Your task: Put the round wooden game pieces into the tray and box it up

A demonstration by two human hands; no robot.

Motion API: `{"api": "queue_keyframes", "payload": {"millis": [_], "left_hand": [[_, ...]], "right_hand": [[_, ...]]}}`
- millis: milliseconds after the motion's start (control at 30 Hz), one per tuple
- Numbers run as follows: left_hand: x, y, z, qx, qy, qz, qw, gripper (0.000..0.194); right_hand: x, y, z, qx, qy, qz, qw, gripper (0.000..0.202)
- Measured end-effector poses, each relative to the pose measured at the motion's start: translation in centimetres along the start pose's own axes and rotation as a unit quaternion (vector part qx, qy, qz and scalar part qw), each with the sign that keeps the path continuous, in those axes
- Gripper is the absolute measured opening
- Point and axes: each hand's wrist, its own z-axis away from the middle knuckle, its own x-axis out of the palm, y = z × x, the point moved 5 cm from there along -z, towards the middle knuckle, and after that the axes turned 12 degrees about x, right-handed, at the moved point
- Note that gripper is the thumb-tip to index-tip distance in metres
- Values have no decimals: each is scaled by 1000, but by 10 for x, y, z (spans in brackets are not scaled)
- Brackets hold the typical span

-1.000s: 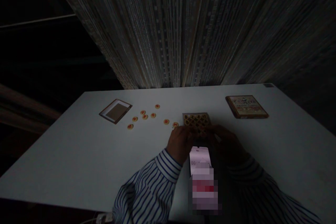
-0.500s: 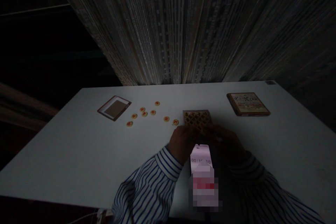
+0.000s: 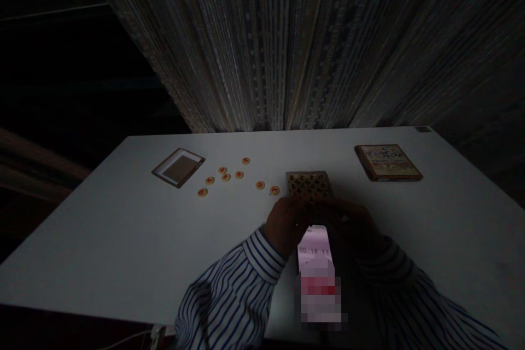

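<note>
A small tray point(image 3: 287, 181) filled with rows of round game pieces lies on the white table, and its near part is hidden under my hands. My left hand point(image 3: 288, 222) is at the tray's near left corner, fingers bent inward and dark. Facing it, my right hand point(image 3: 356, 225) reaches over the near right part. Their fingertips meet or nearly meet; too dark to make out what they hold. Left of the tray lie several loose round pieces with red marks, the nearest a piece point(image 3: 274, 190). A lit phone point(image 3: 314, 251) showing a timer lies below my hands.
On the table point(image 3: 123, 240), a flat frame-like box part point(image 3: 179, 168) lies at the left and a closed, decorated box point(image 3: 389, 162) at the right. A striped string curtain point(image 3: 270, 44) hangs behind the far edge. A cable shows at the lower left.
Both hands have shifted slightly at the tray's near edge, and a bit more of its pieces shows. The phone's timer reading has changed. The loose pieces lie as before.
</note>
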Motion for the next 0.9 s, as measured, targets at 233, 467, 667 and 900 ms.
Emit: {"api": "queue_keyframes", "payload": {"millis": [233,467,667,900], "left_hand": [[-7,6,-4,-29,-5,20,999,17],[-9,2,0,-78,28,58,995,20],[-9,-5,2,-184,29,146,972,23],[-8,-4,-1,-265,20,252,930,21]], "right_hand": [[-4,-9,-2,36,25,-20,999,32],[-6,-13,-4,60,26,-40,997,35],[-7,-12,-4,75,40,-48,995,34],[-9,-12,-4,45,54,-56,996,28]]}}
